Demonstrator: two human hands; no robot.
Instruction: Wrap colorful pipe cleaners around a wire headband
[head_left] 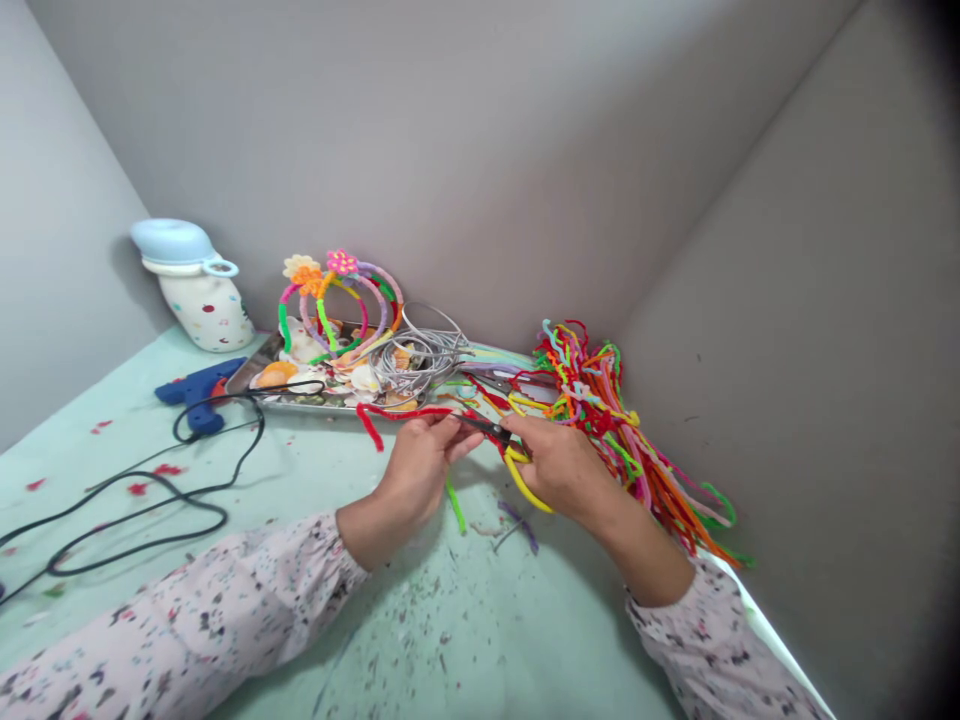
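Observation:
My left hand (420,465) pinches a red pipe cleaner (405,412), whose bent end sticks out to the left above the table. In my right hand (566,465) are scissors (525,485) with yellow handles and dark blades. The blades point left and meet the red pipe cleaner close to my left fingertips. Whether they are closed on it I cannot tell. Below my hands lie a short green pipe cleaner piece (456,508) and a purple piece (520,528).
A metal tray (251,365) at the back holds shells, silver wire (420,355) and hoops with flowers (341,300). To its left are a blue glue gun (202,390), its black cord (217,510) and a white bottle (206,305). Colourful pipe cleaners (622,430) are heaped at right by the wall.

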